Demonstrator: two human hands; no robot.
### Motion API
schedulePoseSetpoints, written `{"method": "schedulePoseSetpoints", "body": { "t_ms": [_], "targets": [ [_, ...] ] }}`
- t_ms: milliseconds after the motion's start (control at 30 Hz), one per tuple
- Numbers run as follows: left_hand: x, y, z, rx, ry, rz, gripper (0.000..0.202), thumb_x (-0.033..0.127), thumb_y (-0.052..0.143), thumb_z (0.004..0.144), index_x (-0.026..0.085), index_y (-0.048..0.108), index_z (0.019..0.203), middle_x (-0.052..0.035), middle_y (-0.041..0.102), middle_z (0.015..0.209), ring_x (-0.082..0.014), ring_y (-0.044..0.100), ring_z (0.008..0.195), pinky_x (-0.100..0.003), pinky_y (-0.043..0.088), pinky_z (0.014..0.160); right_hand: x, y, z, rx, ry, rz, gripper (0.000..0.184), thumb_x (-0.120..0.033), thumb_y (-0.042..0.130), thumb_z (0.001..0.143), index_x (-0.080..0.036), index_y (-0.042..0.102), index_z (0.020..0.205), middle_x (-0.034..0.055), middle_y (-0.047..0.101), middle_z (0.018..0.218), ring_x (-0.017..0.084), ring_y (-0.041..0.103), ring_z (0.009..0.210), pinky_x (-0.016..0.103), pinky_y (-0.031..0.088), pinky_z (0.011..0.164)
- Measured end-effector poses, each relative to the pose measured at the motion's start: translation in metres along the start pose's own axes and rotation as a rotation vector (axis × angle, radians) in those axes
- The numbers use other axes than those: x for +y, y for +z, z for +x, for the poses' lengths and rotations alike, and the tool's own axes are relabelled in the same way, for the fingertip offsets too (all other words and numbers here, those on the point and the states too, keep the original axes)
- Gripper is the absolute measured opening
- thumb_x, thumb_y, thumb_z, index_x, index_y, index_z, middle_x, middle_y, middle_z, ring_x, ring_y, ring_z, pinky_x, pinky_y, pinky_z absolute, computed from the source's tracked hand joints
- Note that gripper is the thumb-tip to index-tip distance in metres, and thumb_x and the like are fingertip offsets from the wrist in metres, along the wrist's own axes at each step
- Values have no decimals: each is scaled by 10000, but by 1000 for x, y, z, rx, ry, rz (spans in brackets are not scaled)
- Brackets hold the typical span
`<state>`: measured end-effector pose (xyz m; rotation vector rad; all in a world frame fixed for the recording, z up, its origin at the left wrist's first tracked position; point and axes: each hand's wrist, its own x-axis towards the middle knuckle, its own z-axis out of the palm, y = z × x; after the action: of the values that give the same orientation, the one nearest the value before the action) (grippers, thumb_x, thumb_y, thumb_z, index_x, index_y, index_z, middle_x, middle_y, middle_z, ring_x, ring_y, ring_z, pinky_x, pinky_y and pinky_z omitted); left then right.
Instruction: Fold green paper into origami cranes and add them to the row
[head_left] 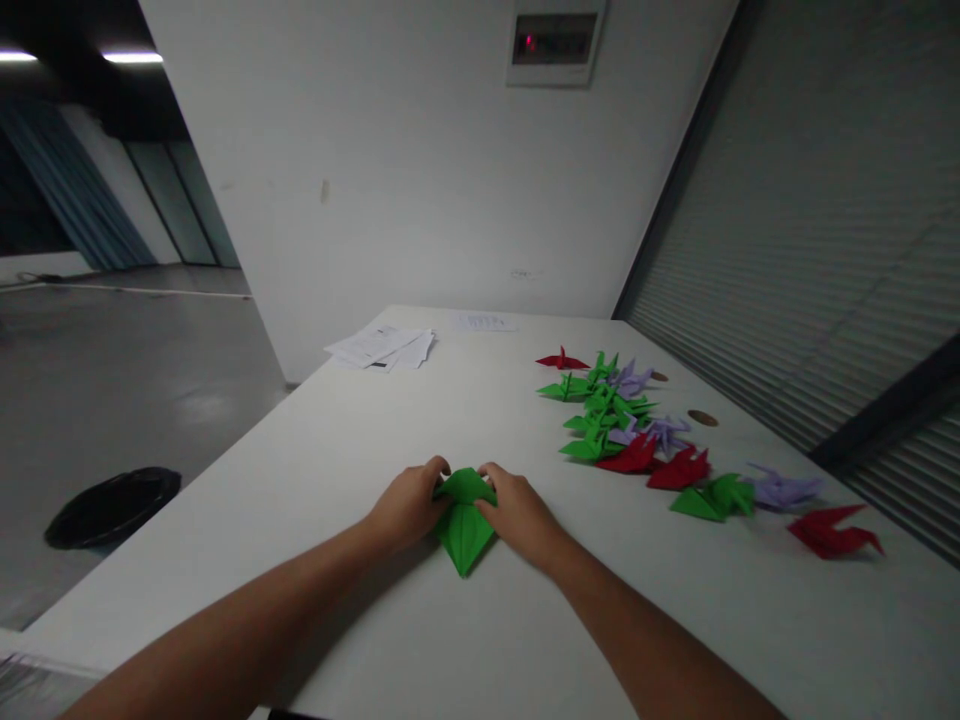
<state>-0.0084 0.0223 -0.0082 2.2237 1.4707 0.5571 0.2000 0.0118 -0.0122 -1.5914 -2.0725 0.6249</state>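
A partly folded green paper piece (464, 520) lies on the white table (360, 440) in front of me, its point toward me. My left hand (407, 505) pinches its left upper edge with curled fingers. On the other side, my right hand (517, 510) grips the right upper edge the same way. Both hands rest on the table top.
Several folded paper cranes in green (596, 440), red (832, 532) and lilac (784, 488) lie spread to the right. A stack of white sheets (384, 347) sits at the far left of the table. A black bin (112, 505) stands on the floor at the left.
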Motion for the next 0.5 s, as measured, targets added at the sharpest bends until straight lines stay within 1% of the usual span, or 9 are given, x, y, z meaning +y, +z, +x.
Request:
{"method": "schedulePoseSetpoints", "body": {
  "t_ms": [267, 500],
  "targets": [
    [-1, -2, 0, -11, -32, 13, 261, 153, 640, 828, 215, 627, 1081, -42, 774, 904, -196, 702, 762, -256, 403, 627, -2, -4, -1, 1, 28, -18, 333, -138, 760, 803, -217, 652, 1107, 48, 750, 938, 213, 695, 856, 265, 423, 701],
    [1, -4, -1, -15, -38, 24, 255, 181, 628, 842, 208, 630, 1096, -51, 776, 895, -198, 699, 746, -263, 404, 618, -2, -5, -1, 5, 25, -44, 297, -135, 736, 808, -215, 655, 1082, 59, 757, 987, 225, 704, 919, 263, 426, 727]
  ]
}}
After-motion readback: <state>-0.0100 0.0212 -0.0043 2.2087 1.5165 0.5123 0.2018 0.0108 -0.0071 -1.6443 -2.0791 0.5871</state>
